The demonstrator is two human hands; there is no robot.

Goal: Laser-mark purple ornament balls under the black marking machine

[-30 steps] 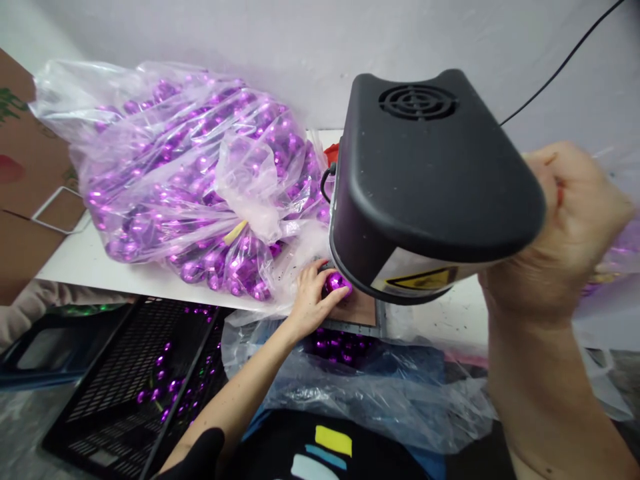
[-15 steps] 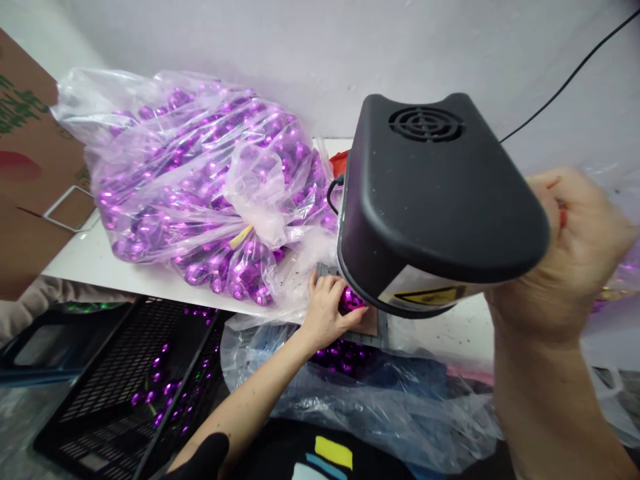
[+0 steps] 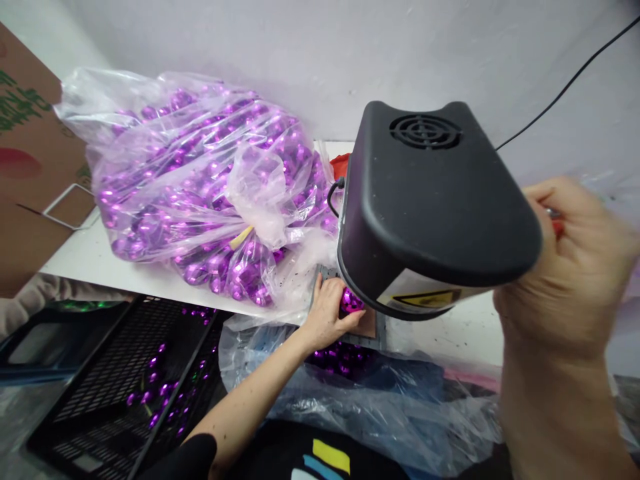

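Observation:
My left hand (image 3: pixel 327 315) pinches a shiny purple ball (image 3: pixel 351 301) and holds it on a small plate under the head of a black machine (image 3: pixel 430 203). My right hand (image 3: pixel 575 267) is raised at the machine's right side, fingers curled around a red-tipped handle (image 3: pixel 556 225) that is mostly hidden. It is blurred by motion.
A large clear bag of purple balls (image 3: pixel 200 187) lies on the white table (image 3: pixel 90 263) at the left. Below the table edge an open plastic bag (image 3: pixel 360 390) holds more purple balls. A black crate (image 3: pixel 125 380) with scattered balls sits at lower left. A cardboard box (image 3: pixel 25 167) stands far left.
My right hand has come down a little beside the machine. My left hand has pushed the purple ball slightly further under the machine head.

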